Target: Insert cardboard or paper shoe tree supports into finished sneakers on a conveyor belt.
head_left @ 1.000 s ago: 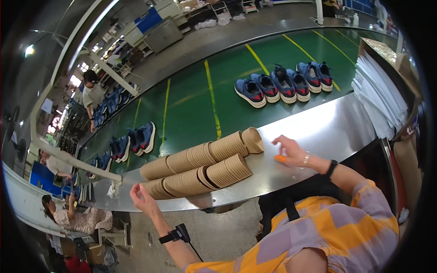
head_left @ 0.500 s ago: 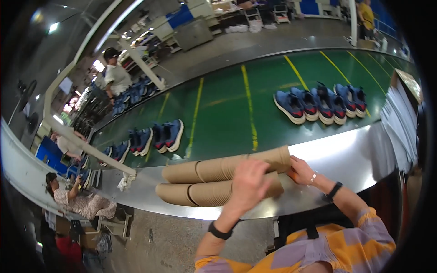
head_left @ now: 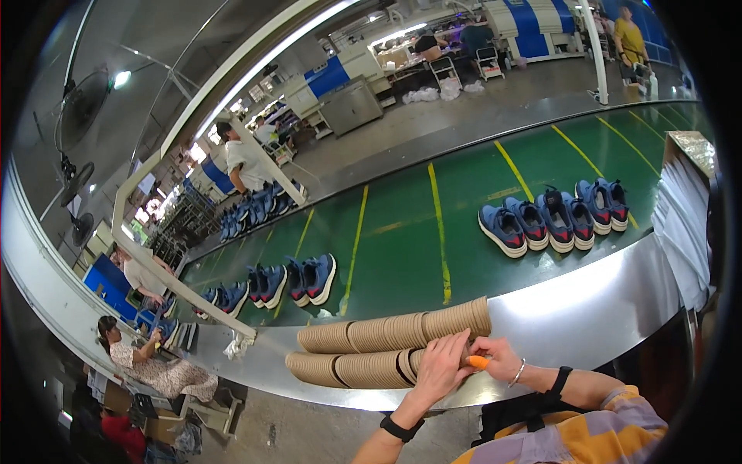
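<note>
Two long rows of nested, ribbed brown cardboard inserts lie side by side on the metal ledge, a far row (head_left: 386,332) and a near row (head_left: 375,370). My left hand (head_left: 442,367) is wrapped over the right end of the near row, its fingers pointing toward the far row. Close against it, my right hand (head_left: 498,362) is closed with curled fingers. Something orange (head_left: 478,362) shows at its thumb side; whether it is a finger cover or a held piece, I cannot tell. The hands hide the near row's end.
Beyond the ledge (head_left: 572,305) runs a green conveyor belt (head_left: 394,263) with yellow lines. Blue shoes (head_left: 553,220) stand on it at right, more shoes (head_left: 313,278) at left. White paper sheets (head_left: 680,232) are stacked at right. A seated person (head_left: 147,356) works at far left.
My left hand has come down onto the near row's end, and my right hand has moved in beside it from the far row's end. The view has tilted upward.
</note>
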`<state>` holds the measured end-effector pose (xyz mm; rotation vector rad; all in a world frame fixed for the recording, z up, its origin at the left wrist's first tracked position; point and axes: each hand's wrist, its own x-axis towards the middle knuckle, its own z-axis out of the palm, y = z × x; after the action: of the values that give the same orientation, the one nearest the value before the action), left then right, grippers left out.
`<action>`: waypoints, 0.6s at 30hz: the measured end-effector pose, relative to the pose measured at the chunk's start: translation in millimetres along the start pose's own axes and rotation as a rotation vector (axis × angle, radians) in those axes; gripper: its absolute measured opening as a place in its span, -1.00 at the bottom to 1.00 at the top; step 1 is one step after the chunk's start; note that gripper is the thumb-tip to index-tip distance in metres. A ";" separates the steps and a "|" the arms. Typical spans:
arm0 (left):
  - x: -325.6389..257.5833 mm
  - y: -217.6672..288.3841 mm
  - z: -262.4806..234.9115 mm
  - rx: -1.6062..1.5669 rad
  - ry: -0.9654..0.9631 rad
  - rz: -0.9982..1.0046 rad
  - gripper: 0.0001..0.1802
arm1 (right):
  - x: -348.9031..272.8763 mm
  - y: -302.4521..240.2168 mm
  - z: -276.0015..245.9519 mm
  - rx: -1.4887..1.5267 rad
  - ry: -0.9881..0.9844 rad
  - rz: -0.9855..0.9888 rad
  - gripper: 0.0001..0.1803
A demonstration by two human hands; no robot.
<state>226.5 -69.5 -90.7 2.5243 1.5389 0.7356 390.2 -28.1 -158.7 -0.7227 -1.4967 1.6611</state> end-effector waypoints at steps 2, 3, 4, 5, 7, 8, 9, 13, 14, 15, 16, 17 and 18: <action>2.8 3.8 2.2 0.001 -0.010 0.026 -0.21 | -6.6 -15.2 -5.2 -0.429 0.054 -0.287 -0.89; 8.5 9.5 2.7 -0.007 -0.016 0.008 -0.21 | -12.4 -15.2 -13.7 -0.452 0.103 -0.235 -0.90; 15.0 15.1 5.9 -0.025 -0.037 0.004 -0.21 | -16.1 -11.1 -24.2 -0.416 0.126 -0.211 -0.89; 16.1 18.8 7.9 -0.007 -0.032 -0.008 -0.19 | -17.9 -6.7 -35.2 -0.376 0.158 -0.189 -0.88; 21.4 28.4 8.0 0.055 -0.009 0.038 -0.13 | -24.8 -12.0 -56.8 -0.296 0.174 -0.257 -0.86; 28.4 38.9 5.3 0.100 0.014 0.079 -0.10 | -29.8 -28.0 -71.0 -0.279 0.129 -0.275 -0.86; 40.8 57.9 4.8 0.011 0.106 0.113 -0.20 | -32.6 -45.5 -85.3 -0.270 0.065 -0.294 -0.86; 94.9 98.6 37.2 -0.737 -0.118 -0.033 -0.37 | -63.2 -133.8 -142.9 -0.250 -0.119 -0.467 -0.88; 112.4 109.2 40.0 -0.852 -0.243 -0.040 -0.37 | -72.0 -155.4 -155.7 -0.376 -0.182 -0.539 -0.88; 134.1 122.8 61.1 -0.880 -0.275 0.012 -0.37 | -85.2 -162.6 -192.7 -0.572 -0.042 -0.594 -0.90; 148.8 139.0 80.7 -0.937 -0.212 -0.016 -0.51 | -98.5 -170.0 -230.0 -0.769 0.157 -0.699 -0.92; 162.6 153.7 98.2 -0.992 -0.144 -0.048 -0.59 | -115.3 -182.5 -266.4 -0.884 0.300 -0.675 -0.90; 176.3 163.8 113.9 -1.005 -0.141 -0.025 -0.59 | -128.2 -189.7 -305.8 -1.021 0.463 -0.644 -0.89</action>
<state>476.6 20.9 -76.2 1.7365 0.8100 0.9704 743.6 34.4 -27.7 -0.9069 -1.8935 0.1556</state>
